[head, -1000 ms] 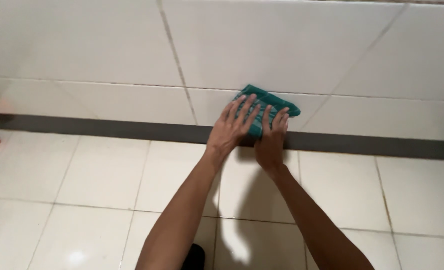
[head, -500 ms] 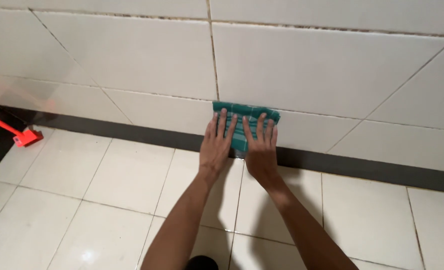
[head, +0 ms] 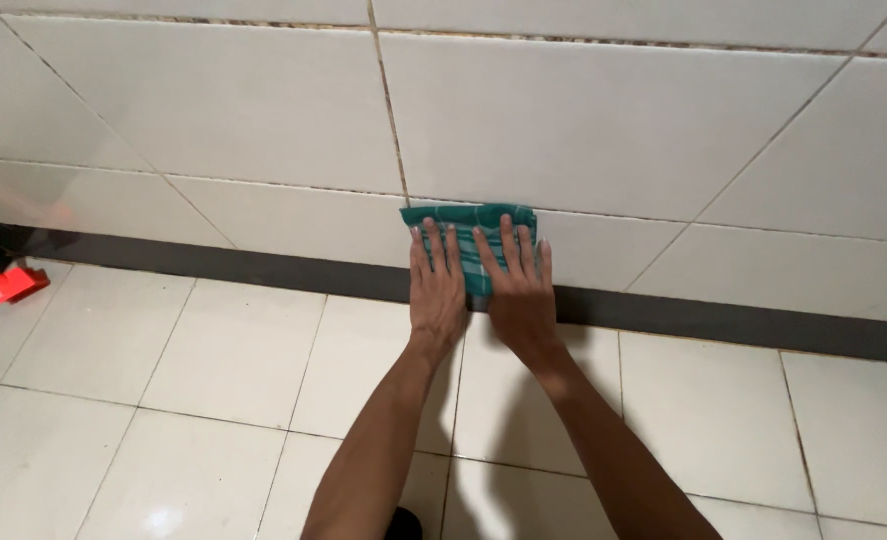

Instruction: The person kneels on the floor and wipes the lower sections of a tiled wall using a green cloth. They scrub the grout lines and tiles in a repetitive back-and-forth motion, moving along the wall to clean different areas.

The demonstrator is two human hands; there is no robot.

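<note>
A folded green checked cloth lies flat against the lowest row of the white tiled wall, just above the dark baseboard strip. My left hand presses on the cloth's left part with fingers spread and pointing up. Beside it, my right hand is flat on the cloth's right part, fingers also spread. The hands sit side by side, almost touching, and cover the lower half of the cloth.
White floor tiles with dark grout lines stretch below the baseboard. A red plastic object lies on the floor at the far left edge, next to a dark patch.
Both hands and the cloth have shifted left along the wall's bottom row, from a tilted position to upright. The view has turned, bringing the red object into sight at left.
</note>
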